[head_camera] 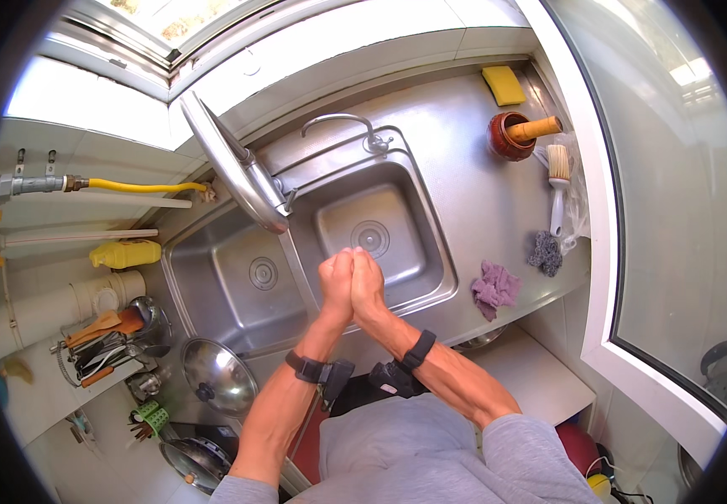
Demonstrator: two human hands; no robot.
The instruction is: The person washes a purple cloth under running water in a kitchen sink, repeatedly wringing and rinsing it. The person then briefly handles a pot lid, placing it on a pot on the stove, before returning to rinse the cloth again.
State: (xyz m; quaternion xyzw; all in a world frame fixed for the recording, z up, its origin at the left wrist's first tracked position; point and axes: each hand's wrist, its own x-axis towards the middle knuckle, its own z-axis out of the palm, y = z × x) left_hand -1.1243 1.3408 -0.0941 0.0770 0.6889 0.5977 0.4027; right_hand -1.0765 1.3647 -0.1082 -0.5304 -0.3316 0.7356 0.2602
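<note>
My left hand [336,280] and my right hand [366,280] are pressed together, fingers curled, over the near edge of the right basin of a steel double sink [429,208]. No object shows in or between them, though their inner sides are hidden. A black strap with a small device is on each wrist. The large steel faucet [231,164] points down near the divider between the basins, and a thin curved tap [338,118] stands behind the right basin. A purple cloth [496,288] lies crumpled on the steel counter, right of my hands.
At the right are a yellow sponge [503,85], a brown mortar with a pestle [509,150], a white-handled brush [557,189] and a grey scrubber [545,253]. A yellow bottle [125,253], a utensil rack [102,353] and a steel lid [219,377] are at the left. An open window frame [599,264] stands right.
</note>
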